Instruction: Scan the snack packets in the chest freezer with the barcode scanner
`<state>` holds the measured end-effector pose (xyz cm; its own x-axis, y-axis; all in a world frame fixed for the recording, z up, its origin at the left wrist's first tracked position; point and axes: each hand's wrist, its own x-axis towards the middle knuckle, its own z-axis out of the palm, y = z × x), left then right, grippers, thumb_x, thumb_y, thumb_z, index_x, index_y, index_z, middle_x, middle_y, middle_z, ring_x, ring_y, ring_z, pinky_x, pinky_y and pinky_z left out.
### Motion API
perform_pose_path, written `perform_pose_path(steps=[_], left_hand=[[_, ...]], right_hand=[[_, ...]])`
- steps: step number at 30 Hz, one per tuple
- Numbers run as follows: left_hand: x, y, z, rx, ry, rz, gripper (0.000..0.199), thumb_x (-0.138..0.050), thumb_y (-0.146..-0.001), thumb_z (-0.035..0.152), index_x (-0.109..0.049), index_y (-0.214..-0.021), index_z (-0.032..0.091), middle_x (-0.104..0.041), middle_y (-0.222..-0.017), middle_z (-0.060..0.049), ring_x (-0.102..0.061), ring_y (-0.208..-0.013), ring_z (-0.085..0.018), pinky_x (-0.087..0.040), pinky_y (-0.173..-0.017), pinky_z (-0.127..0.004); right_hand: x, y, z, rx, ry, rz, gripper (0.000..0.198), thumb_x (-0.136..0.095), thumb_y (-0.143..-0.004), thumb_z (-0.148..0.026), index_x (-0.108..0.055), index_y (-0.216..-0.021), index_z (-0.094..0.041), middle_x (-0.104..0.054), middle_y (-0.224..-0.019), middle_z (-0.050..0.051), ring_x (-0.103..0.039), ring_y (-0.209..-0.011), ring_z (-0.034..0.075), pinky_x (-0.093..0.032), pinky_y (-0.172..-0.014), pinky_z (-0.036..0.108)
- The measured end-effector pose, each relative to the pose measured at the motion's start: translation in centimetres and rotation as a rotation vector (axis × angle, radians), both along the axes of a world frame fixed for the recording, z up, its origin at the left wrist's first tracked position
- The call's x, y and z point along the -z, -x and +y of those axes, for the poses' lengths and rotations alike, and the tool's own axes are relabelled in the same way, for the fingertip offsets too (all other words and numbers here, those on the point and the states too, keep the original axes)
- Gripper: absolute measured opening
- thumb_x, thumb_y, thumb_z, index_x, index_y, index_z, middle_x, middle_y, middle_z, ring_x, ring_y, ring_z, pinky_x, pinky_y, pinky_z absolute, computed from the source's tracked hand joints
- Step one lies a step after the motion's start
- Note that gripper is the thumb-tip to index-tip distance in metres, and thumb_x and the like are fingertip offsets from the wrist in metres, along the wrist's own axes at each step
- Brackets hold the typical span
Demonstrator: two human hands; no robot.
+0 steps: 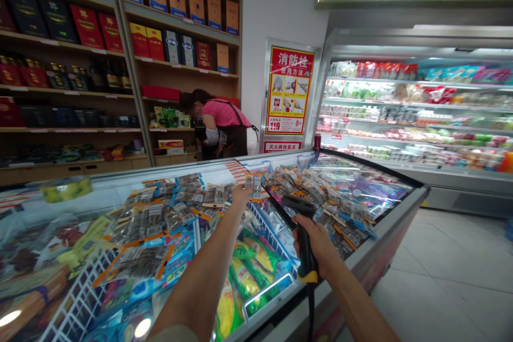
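Observation:
My right hand [316,243] is wrapped round a black barcode scanner [306,262] with a yellow accent and a cable hanging from its grip. The scanner's head points left, over the freezer. My left hand [241,195] stretches forward and pinches a small packet [255,185] with orange edges and a dark printed face. Many similar packets lie heaped on the freezer glass, one heap [148,219] left of my left arm and another heap [328,197] beyond the scanner. My left fingertips are partly hidden by the hand itself.
Below the glass, the chest freezer [401,208] holds white wire baskets and green-yellow corn-pattern bags [244,278]. A person in a pink top [224,117] bends at the shelves behind. A lit refrigerated display [401,107] stands at right, beyond the tiled floor [449,267].

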<state>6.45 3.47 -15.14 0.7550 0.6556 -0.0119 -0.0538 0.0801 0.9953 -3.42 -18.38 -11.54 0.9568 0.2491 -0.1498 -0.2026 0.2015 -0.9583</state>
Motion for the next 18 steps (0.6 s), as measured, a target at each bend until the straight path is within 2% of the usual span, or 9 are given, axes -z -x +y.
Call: perform_pose_path(steps=[2, 6, 9, 10, 11, 14, 16, 18], left_hand=[[-0.4, 1.1, 0.9, -0.054, -0.211, 0.095, 0.02, -0.058, -0.061, 0.016, -0.057, -0.081, 0.016, -0.062, -0.081, -0.009, -0.057, -0.085, -0.025, -0.04, -0.071, -0.032], [-1.5, 4.1, 2.4, -0.208, -0.837, 0.364, 0.041, -0.05, -0.07, 0.024, -0.048, -0.11, 0.018, -0.058, -0.1, -0.014, -0.051, -0.098, -0.03, -0.037, -0.078, -0.04], [-1.9, 5.4, 2.0, -0.39, -1.106, 0.385, 0.044, -0.042, -0.074, 0.022, -0.043, -0.118, 0.017, -0.046, -0.119, -0.015, -0.039, -0.111, -0.03, -0.031, -0.088, -0.043], [-1.8, 5.4, 1.5, -0.412, -1.178, 0.374, 0.043, -0.04, -0.075, 0.021, -0.043, -0.118, 0.017, -0.042, -0.125, -0.014, -0.035, -0.115, -0.029, -0.028, -0.091, -0.043], [-1.6, 5.2, 0.8, -0.389, -1.246, 0.363, 0.043, -0.039, -0.076, 0.02, -0.043, -0.119, 0.018, -0.038, -0.129, -0.013, -0.032, -0.118, -0.028, -0.024, -0.094, -0.043], [-0.3, 3.9, -1.4, -0.158, -1.401, 0.346, 0.041, -0.041, -0.076, 0.024, -0.046, -0.117, 0.02, -0.032, -0.134, -0.01, -0.023, -0.124, -0.026, -0.014, -0.1, -0.044], [0.7, 2.9, -2.2, -0.042, -1.41, 0.395, 0.04, -0.043, -0.076, 0.032, -0.05, -0.114, 0.019, -0.035, -0.133, -0.012, -0.021, -0.125, -0.028, -0.01, -0.1, -0.046], [1.4, 2.4, -1.9, -0.021, -1.377, 0.462, 0.041, -0.042, -0.077, 0.04, -0.054, -0.109, 0.017, -0.041, -0.128, -0.015, -0.025, -0.123, -0.031, -0.011, -0.098, -0.048]], right_hand=[[-0.1, -0.5, -0.5, 0.049, 0.003, -0.011, 0.024, -0.057, -0.066, -0.039, -0.053, -0.072, -0.016, -0.051, -0.041, -0.005, -0.043, -0.028, 0.008, -0.033, -0.025, 0.018], [-0.3, -1.6, -1.9, 0.109, -0.026, -0.004, 0.024, -0.059, -0.064, -0.039, -0.053, -0.072, -0.016, -0.051, -0.041, -0.005, -0.044, -0.028, 0.008, -0.034, -0.025, 0.018], [-0.4, -2.2, -2.8, 0.116, -0.06, -0.02, 0.025, -0.06, -0.064, -0.04, -0.054, -0.073, -0.017, -0.051, -0.041, -0.005, -0.046, -0.03, 0.009, -0.036, -0.027, 0.019], [-0.5, -2.4, -3.0, 0.118, -0.066, -0.024, 0.025, -0.06, -0.064, -0.04, -0.054, -0.073, -0.017, -0.052, -0.042, -0.005, -0.046, -0.03, 0.009, -0.036, -0.027, 0.019], [-0.5, -2.4, -3.1, 0.122, -0.069, -0.025, 0.025, -0.059, -0.065, -0.04, -0.054, -0.073, -0.017, -0.052, -0.042, -0.005, -0.046, -0.031, 0.009, -0.036, -0.027, 0.019], [-0.5, -2.4, -3.2, 0.132, -0.058, -0.013, 0.025, -0.059, -0.065, -0.04, -0.054, -0.073, -0.016, -0.052, -0.042, -0.004, -0.045, -0.03, 0.009, -0.035, -0.026, 0.019], [-0.5, -2.3, -3.2, 0.131, -0.049, -0.014, 0.024, -0.059, -0.065, -0.039, -0.053, -0.073, -0.017, -0.052, -0.042, -0.004, -0.045, -0.03, 0.009, -0.035, -0.026, 0.019], [-0.3, -2.2, -3.3, 0.117, -0.046, -0.018, 0.024, -0.06, -0.065, -0.039, -0.052, -0.072, -0.017, -0.051, -0.042, -0.005, -0.044, -0.029, 0.009, -0.035, -0.026, 0.019]])
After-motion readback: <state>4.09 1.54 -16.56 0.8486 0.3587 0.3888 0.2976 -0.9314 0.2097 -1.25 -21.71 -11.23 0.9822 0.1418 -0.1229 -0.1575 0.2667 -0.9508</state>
